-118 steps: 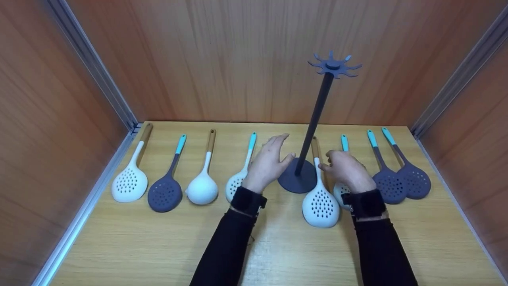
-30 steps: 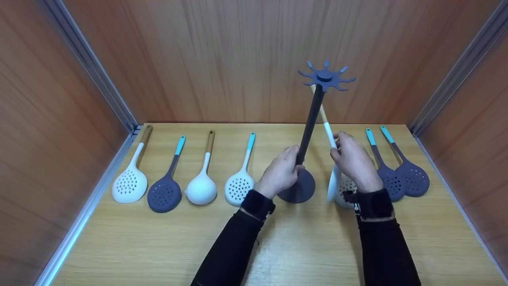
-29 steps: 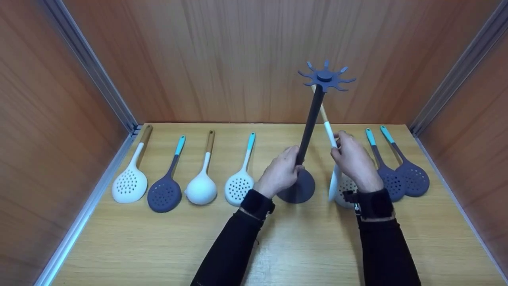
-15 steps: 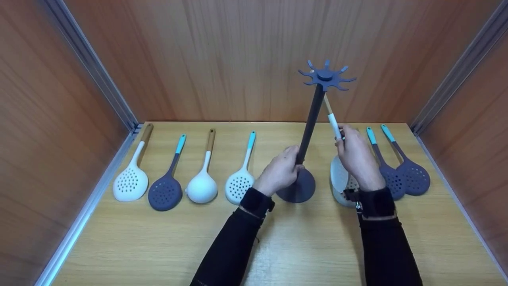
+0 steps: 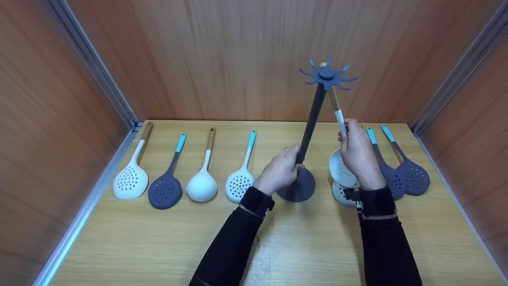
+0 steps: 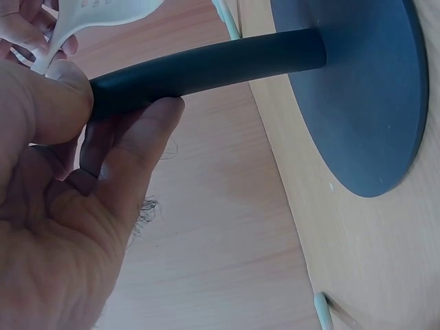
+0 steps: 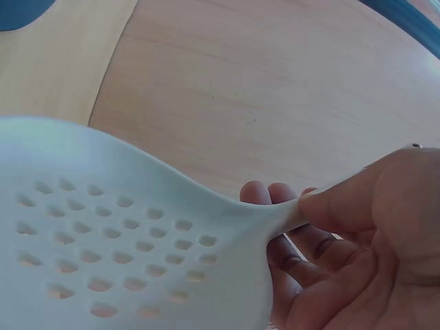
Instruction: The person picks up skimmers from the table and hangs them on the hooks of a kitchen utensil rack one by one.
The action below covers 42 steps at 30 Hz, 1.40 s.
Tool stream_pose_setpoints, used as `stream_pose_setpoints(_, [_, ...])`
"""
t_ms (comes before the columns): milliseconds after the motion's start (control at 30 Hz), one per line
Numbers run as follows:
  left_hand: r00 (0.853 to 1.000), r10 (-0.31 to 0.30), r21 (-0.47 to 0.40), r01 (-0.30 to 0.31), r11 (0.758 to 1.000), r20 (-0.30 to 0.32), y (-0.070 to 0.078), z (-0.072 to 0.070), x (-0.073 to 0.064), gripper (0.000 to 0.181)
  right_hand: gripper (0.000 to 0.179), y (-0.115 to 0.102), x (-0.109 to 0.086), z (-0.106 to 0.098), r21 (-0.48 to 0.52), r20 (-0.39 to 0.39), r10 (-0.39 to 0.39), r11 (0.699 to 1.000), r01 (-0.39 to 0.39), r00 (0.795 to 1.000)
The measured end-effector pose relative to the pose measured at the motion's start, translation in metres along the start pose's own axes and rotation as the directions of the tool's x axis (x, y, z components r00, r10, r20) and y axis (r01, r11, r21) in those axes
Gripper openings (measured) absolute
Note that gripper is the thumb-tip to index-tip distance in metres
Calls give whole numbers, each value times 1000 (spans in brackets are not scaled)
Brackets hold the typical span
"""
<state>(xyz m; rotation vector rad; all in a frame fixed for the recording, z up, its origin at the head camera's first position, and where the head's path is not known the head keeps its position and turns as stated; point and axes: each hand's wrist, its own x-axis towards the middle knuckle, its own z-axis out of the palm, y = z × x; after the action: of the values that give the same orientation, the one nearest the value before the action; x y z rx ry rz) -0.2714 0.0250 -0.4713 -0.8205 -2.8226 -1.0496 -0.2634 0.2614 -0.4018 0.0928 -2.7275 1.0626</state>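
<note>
My left hand (image 5: 278, 169) grips the pole (image 5: 312, 123) of a dark utensil stand low down, above its round base (image 5: 303, 192). In the left wrist view, thumb and fingers wrap the pole (image 6: 227, 65). With my right hand (image 5: 359, 153) I hold a white skimmer (image 5: 340, 169) by its neck, head down and tilted. Its wooden handle rises behind the stand's hooked top (image 5: 326, 75), the tip showing between two hooks. The right wrist view has the perforated head (image 7: 240, 240) up close, the neck pinched between thumb and fingers. Beneath it lies a turquoise-handled white skimmer (image 5: 343, 195).
Left of the stand lie a white skimmer (image 5: 130, 184), a dark skimmer (image 5: 164, 192), a white ladle (image 5: 201, 186) and another white skimmer (image 5: 239, 183). Two dark skimmers, one (image 5: 414, 176) overlapping the other (image 5: 391, 180), lie right. Wood-grain walls (image 5: 222, 59) enclose the table.
Since the earliest frame, my left hand has taken hold of the pole and my right hand has lifted the white skimmer. Lately the skimmer has shifted up and right, its head turning face-on.
</note>
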Motion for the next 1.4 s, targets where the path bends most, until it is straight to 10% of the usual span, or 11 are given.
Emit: stream_pose_setpoints(1400, [999,-23,-42,25,999,27,0,4,-2,16,43,-17,-14,-8,55,-184,-42,997,53,982])
